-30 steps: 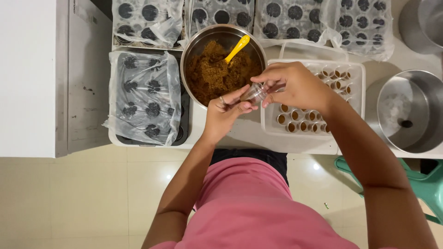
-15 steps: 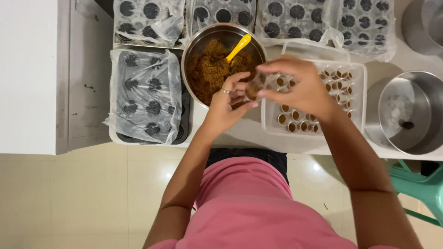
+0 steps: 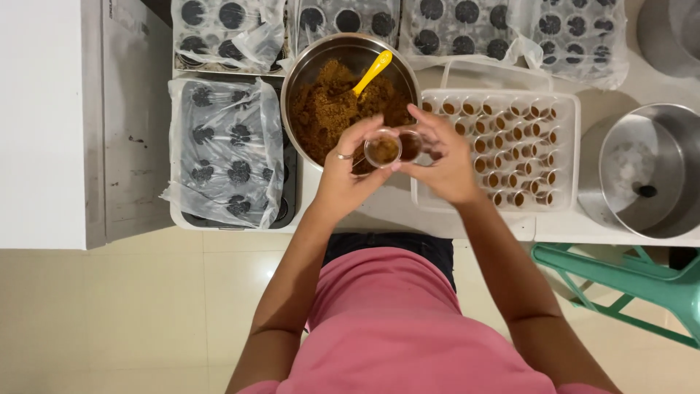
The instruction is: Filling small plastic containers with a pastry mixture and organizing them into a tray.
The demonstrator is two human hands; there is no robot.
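Note:
My left hand point(image 3: 348, 171) holds a small clear cup point(image 3: 383, 149) with brown crumbs in its bottom, just in front of a steel bowl point(image 3: 300, 69) of brown crumb mixture. A yellow spoon point(image 3: 372, 71) rests in that bowl. My right hand point(image 3: 442, 159) meets the left one at the cup and holds a second small cup point(image 3: 410, 144) beside it, partly hidden by the fingers. Right of my hands sits a white tray point(image 3: 569, 149) with several small filled cups in rows.
Plastic-wrapped trays of dark round pieces lie at the left point(image 3: 227, 149) and along the back point(image 3: 467, 29). A large steel pot point(image 3: 645, 171) stands at the right, another steel vessel point(image 3: 674, 33) at the back right corner. A green plastic stool point(image 3: 627, 281) stands on the floor.
My hands have moved from over the white tray toward the bowl's front edge. The small cup has turned upward, so its crumb bottom now shows.

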